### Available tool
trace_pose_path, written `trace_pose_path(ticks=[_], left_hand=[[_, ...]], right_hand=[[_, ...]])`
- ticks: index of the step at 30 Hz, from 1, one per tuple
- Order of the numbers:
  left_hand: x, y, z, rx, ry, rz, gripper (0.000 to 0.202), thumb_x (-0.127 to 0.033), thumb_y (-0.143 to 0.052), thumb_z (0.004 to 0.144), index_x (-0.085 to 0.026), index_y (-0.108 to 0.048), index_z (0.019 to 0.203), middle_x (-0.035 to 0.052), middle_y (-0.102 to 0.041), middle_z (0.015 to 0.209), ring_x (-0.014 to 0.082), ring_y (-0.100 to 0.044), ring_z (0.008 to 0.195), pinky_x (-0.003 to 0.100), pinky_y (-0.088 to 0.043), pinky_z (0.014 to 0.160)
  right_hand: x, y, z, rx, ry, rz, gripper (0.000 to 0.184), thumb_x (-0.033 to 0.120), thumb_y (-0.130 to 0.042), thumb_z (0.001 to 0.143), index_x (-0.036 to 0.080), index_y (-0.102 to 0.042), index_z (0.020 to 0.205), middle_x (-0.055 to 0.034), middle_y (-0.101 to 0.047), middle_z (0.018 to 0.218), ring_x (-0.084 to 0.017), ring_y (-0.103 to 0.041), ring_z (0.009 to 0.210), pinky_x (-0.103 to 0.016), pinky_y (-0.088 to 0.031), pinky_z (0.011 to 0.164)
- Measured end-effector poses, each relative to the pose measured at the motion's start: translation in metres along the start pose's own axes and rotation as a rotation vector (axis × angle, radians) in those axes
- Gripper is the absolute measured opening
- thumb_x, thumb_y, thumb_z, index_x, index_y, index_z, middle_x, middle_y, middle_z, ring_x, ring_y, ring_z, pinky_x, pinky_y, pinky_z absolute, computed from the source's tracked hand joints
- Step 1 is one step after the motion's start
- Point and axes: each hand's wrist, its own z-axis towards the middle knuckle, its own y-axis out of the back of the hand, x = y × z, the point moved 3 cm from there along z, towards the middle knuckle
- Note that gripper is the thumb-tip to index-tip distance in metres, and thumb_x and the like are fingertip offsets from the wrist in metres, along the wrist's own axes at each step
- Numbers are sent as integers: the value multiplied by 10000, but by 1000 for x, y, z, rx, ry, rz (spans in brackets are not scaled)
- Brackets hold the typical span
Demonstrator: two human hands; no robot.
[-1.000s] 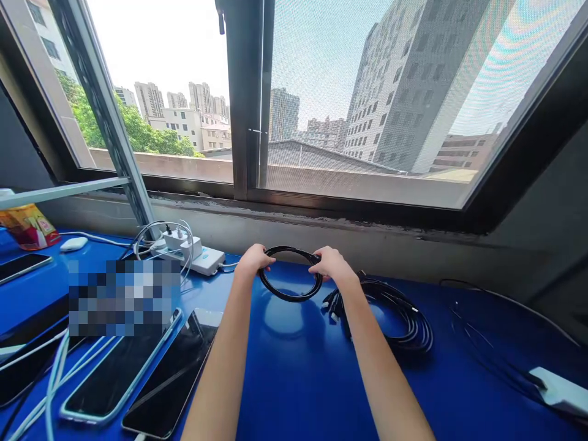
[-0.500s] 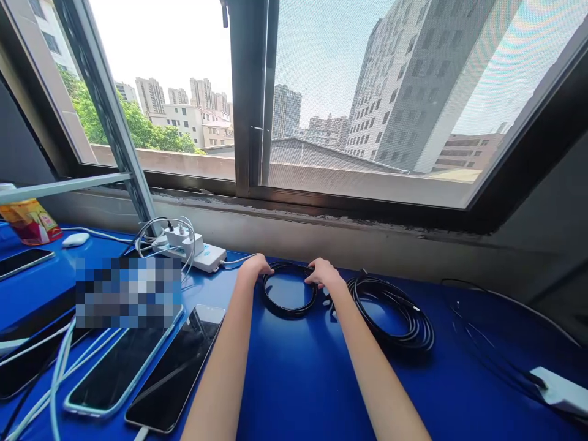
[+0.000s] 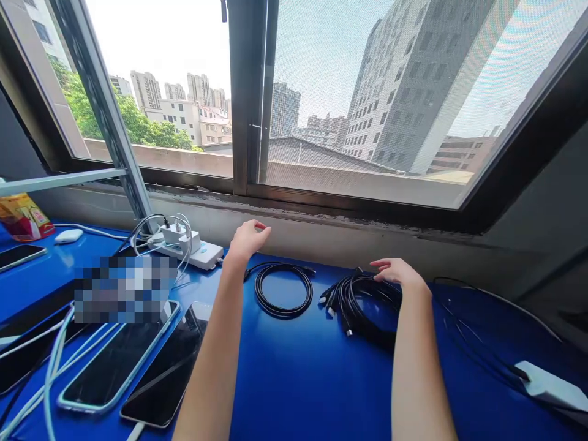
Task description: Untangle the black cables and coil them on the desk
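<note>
A small coil of black cable (image 3: 283, 293) lies flat on the blue table (image 3: 303, 380), free of both hands. My left hand (image 3: 247, 238) is raised just above and left of it, fingers loosely curled, holding nothing. My right hand (image 3: 395, 271) hovers over the far edge of a larger bundle of black cables (image 3: 361, 300) with several plugs at its left end. Its fingers are stretched out and hold nothing.
A white power strip (image 3: 189, 250) with chargers and white leads sits at the back left. Several phones (image 3: 117, 367) lie face up at the front left. A white device (image 3: 554, 384) and thin black wires lie at the right. A window sill (image 3: 321, 217) runs behind.
Both hands let go of the small coil, which now lies on the table. My left hand rose above it and my right hand moved right over the larger bundle.
</note>
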Motion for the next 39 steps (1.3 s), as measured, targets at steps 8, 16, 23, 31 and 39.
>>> trace_pose_path(ticks=[8,16,23,31,39], left_hand=[[-5,13,-4,-121,-22,-185,144,-274,-566,800,-188,-660,868,43,-700,842,196,-664,799,258,-464,718],[-8,16,-6,-160,-58,-326,107,-249,-583,779,-173,-653,809,41,-681,778,176,-640,707,260,-460,675],[-34,21,-30,-71,-229,-538,141,-302,-615,780,-169,-661,791,10,-653,726,118,-577,592,223,-439,583],[-73,11,-72,297,-551,-565,417,-518,-539,822,-154,-715,720,42,-690,751,126,-575,665,228,-450,631],[-95,-10,-100,744,-668,-733,522,-538,-458,879,-159,-581,542,25,-623,558,116,-591,587,229,-475,662]], right_hand=[[-55,-5,13,10,-185,70,219,308,-564,926,185,-608,1102,-78,-594,1148,-169,-596,969,-343,-530,817],[-38,15,-8,-122,-82,406,82,230,-664,839,159,-653,879,-52,-645,811,-117,-613,674,-229,-539,599],[23,36,-60,-148,171,767,304,39,-695,635,172,-653,905,40,-528,618,-27,-421,387,-140,-400,345],[74,47,-101,-343,630,1154,341,232,-671,610,237,-606,945,20,-576,844,-90,-608,658,-207,-553,605],[109,30,-118,-419,1043,1065,235,427,-562,794,263,-597,959,-15,-658,976,-149,-642,855,-312,-529,786]])
